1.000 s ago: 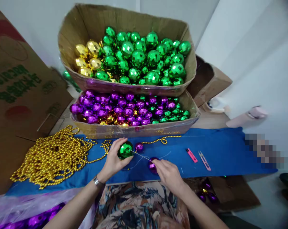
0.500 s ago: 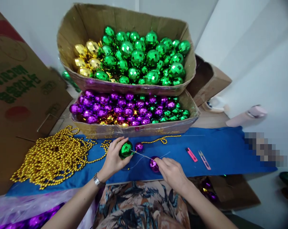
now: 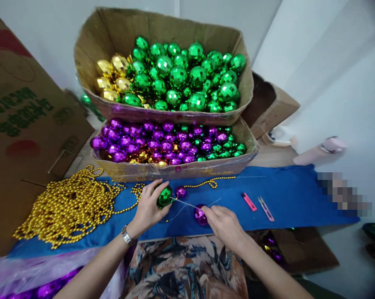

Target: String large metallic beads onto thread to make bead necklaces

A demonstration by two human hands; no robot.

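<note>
My left hand [image 3: 150, 204] is closed around the left side of a shiny green faceted ball [image 3: 165, 197]. From that ball a thin pale string or needle [image 3: 185, 202] runs to my right hand [image 3: 222, 223], whose fingertips are pinched on its other end. Against those fingertips lies a large purple ball [image 3: 200, 214]; whether they also grip it I cannot tell. A smaller purple ball [image 3: 180, 192] sits just behind the green one, near a strand of gold beads [image 3: 203, 184]. A loose clear thread curves over the cloth between my hands.
A pile of gold bead strands [image 3: 72, 203] lies left on the blue cloth [image 3: 287, 191]. Pink thread snips [image 3: 266, 209] and a pink cutter [image 3: 249, 202] lie right. Behind stand two ball-filled cardboard boxes [image 3: 175, 168], a large carton [image 3: 25, 124] at left, and a pink bottle [image 3: 320, 151].
The green ball has turned or shifted very slightly in my left hand. My right hand stays almost where it was, and the view has moved a little.
</note>
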